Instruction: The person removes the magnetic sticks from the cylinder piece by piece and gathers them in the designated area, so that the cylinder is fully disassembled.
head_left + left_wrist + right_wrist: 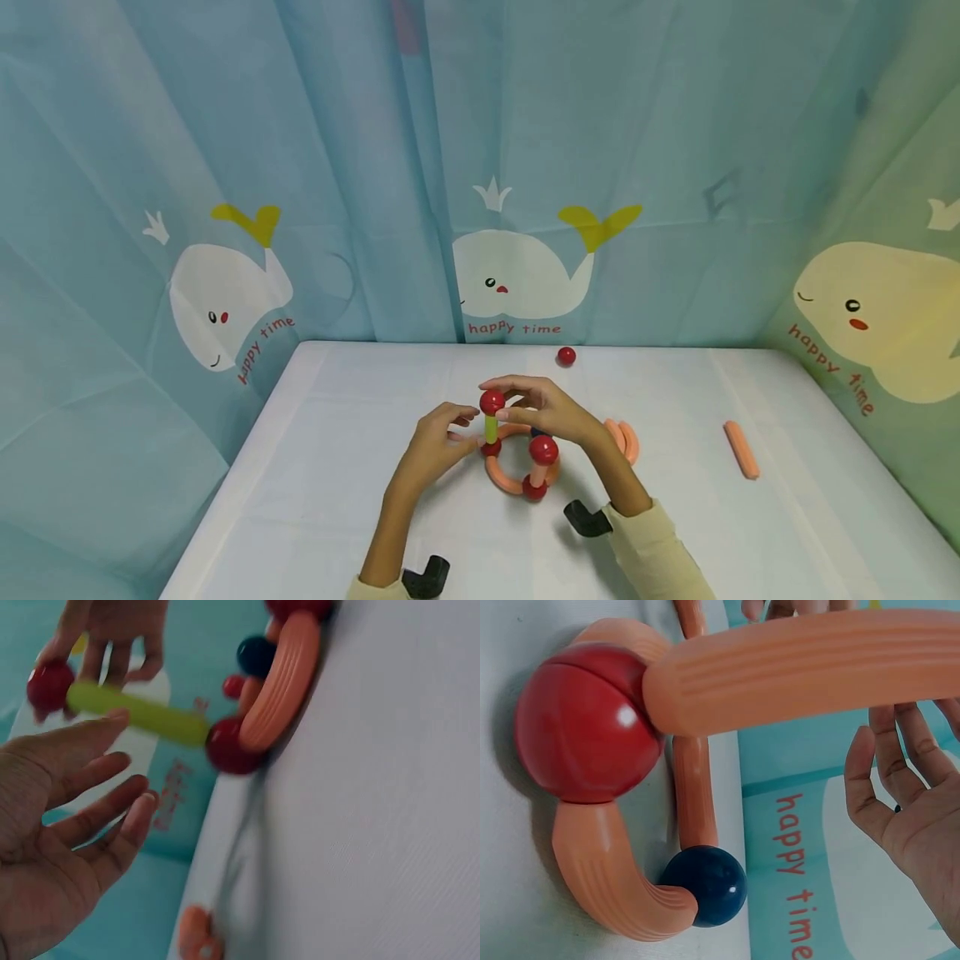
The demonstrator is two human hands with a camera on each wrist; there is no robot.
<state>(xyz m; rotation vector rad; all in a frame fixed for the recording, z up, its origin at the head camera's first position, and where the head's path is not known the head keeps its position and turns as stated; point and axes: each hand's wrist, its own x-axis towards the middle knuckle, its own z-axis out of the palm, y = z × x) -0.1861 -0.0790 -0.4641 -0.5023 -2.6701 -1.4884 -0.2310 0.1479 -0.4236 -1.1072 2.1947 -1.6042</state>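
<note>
A ring of curved orange pieces (pixel 504 482) joined by balls lies on the table. From its left side a yellow-green stick (pixel 491 429) stands upright, topped by a red ball (pixel 492 402). My right hand (pixel 553 410) pinches that top ball between its fingers and thumb. Loosely spread beside the stick, my left hand (pixel 435 446) has one fingertip overlapping it in the left wrist view. Nearer me, an orange stick (pixel 802 671) rises from a red ball (pixel 589 724) and carries another red ball (pixel 543 450). A dark blue ball (pixel 705 885) joins the ring's far side.
Two loose curved orange pieces (pixel 628 442) lie right of the ring, partly behind the right forearm. A straight orange stick (pixel 741 450) rests farther right. One loose red ball (pixel 566 357) sits near the table's back edge, before a whale-print curtain (pixel 525 275).
</note>
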